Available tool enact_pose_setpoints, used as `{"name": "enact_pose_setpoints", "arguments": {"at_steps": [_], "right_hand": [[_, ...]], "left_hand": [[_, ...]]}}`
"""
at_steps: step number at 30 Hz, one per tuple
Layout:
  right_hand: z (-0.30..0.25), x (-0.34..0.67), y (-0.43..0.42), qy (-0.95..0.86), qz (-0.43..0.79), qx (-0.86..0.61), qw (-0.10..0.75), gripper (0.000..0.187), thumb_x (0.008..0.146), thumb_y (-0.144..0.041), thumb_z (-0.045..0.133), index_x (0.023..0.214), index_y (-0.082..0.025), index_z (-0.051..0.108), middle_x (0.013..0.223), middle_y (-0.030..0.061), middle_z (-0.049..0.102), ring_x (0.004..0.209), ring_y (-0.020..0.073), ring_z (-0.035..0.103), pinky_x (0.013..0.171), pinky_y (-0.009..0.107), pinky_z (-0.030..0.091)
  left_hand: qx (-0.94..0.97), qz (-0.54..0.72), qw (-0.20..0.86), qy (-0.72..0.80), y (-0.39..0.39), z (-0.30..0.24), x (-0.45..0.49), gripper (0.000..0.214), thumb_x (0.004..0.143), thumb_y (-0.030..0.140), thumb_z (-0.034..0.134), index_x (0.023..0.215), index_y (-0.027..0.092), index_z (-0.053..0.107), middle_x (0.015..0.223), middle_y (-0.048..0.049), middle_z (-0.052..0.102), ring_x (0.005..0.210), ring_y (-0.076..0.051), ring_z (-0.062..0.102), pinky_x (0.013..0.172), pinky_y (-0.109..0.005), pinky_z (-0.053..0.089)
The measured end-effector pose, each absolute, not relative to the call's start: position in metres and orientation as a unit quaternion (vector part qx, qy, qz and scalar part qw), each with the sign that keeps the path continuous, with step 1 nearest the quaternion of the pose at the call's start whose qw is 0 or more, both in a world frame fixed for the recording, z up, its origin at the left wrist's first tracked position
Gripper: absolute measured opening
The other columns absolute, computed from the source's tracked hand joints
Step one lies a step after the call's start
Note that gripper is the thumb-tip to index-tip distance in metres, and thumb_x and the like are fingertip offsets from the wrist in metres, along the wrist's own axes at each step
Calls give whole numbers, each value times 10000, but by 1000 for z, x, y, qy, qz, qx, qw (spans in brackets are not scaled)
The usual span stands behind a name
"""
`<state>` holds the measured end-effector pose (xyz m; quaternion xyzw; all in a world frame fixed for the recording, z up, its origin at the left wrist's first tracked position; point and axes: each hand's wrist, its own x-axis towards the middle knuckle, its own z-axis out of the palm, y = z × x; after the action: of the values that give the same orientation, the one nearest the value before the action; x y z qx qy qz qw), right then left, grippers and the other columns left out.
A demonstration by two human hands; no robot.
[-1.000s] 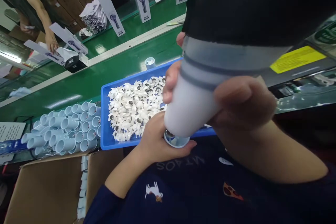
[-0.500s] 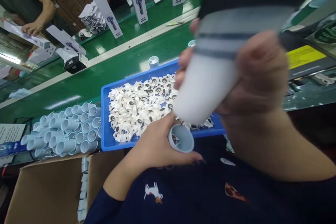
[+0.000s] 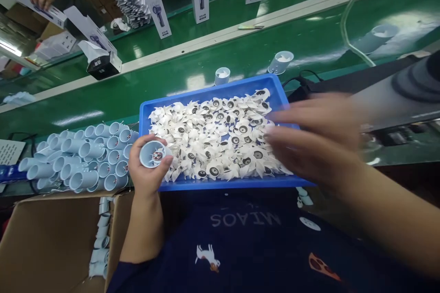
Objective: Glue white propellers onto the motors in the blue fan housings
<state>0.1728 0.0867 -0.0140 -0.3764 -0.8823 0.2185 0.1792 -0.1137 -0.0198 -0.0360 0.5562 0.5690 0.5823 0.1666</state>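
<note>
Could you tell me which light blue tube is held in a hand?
The tube in the left hand, at the near-left corner of the blue tray; the rest lie in the pile or stand on the belt.

Dark navy top (image 3: 261, 247) over the torso; pale printed letters (image 3: 245, 218) across the chest, upside-down from this view; small white-and-brown dog print (image 3: 208, 256) lower left; orange-red wedge print (image 3: 321, 265) lower right; small white oval patch (image 3: 309, 223) above it; navy sleeve (image 3: 118, 281) ends above the left elbow; forearms bare; left hand (image 3: 147, 174) and right hand (image 3: 309, 146) bare, the right one motion-blurred.
</note>
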Motion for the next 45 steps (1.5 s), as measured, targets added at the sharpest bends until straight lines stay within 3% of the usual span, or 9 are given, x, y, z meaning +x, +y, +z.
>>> {"name": "enact_pose_setpoints", "arguments": {"at_steps": [7, 13, 18, 21, 24, 28, 32, 38, 45], "right_hand": [[-57, 117, 130, -942, 68, -322, -68, 261, 882, -31, 493, 976, -120, 719, 1055, 145, 679, 1030, 283, 576, 924, 413, 354], [-69, 100, 125, -915, 56, -388, -89, 264, 880, -71, 459, 998, -55, 694, 1003, 214, 668, 1010, 338, 576, 931, 465, 325], [-42, 113, 119, -898, 137, -417, -35, 306, 940, -135, 381, 1108, -100, 635, 1136, 199, 631, 1095, 329, 555, 982, 509, 363], [-24, 128, 107, -840, 373, -392, 47, 339, 1012, -288, 333, 1286, -166, 492, 1175, 132, 618, 1011, 210, 611, 920, 395, 498], [-21, 137, 91, -579, 745, -287, 164, 291, 937, -342, 541, 1179, -181, 512, 1102, 89, 615, 964, 165, 630, 924, 339, 540], [-27, 136, 74, -377, 878, -226, 191, 303, 810, -302, 758, 1006, -174, 565, 978, 39, 609, 894, 136, 624, 858, 274, 542], [-21, 130, 63, -531, 782, -241, 220, 263, 900, -353, 651, 1078, -173, 580, 970, 54, 602, 846, 152, 584, 802, 315, 505], [-6, 116, 53, -911, 235, -236, 245, 123, 911, -227, 658, 992, -227, 750, 1014, 97, 584, 937, 246, 471, 848, 424, 355], [5, 107, 54, -916, 230, -255, 207, 39, 844, -271, 767, 851, -233, 765, 865, 53, 525, 842, 204, 461, 725, 336, 273]], "left_hand": [[559, 585, 112, 576, -27, -41, -110, 655, 725, 417, 846, 1247, 226, 498, 989, -39, 676, 926, -198, 689, 851, -357, 558], [506, 573, 102, 637, -41, -53, -129, 819, 724, 414, 843, 1369, 255, 364, 1193, -94, 596, 1102, -227, 633, 937, -379, 537], [519, 565, 140, 626, -40, -48, -123, 677, 768, 346, 787, 1330, 250, 421, 1235, -98, 594, 1103, -224, 643, 915, -353, 550], [550, 520, 204, 621, -38, -42, -111, 584, 748, 276, 790, 1266, 234, 521, 1187, -92, 655, 1078, -249, 666, 917, -377, 560], [610, 455, 238, 603, -36, -38, -96, 582, 723, 189, 737, 1277, 238, 568, 1254, -102, 660, 1140, -287, 650, 954, -414, 544], [670, 406, 233, 576, -31, -35, -77, 627, 675, 139, 665, 1282, 234, 542, 1197, -81, 676, 1082, -271, 667, 935, -401, 537], [705, 375, 159, 581, -26, -32, -66, 553, 706, 305, 785, 1199, 231, 547, 1129, -67, 683, 1007, -258, 671, 861, -379, 536], [720, 357, 72, 591, -24, -34, -55, 361, 819, 309, 702, 1132, 228, 541, 1056, -58, 700, 967, -242, 665, 862, -381, 508], [716, 410, -15, 564, -29, -37, -54, 396, 825, 317, 691, 1175, 240, 525, 1047, -50, 713, 965, -232, 678, 873, -369, 505]]}}
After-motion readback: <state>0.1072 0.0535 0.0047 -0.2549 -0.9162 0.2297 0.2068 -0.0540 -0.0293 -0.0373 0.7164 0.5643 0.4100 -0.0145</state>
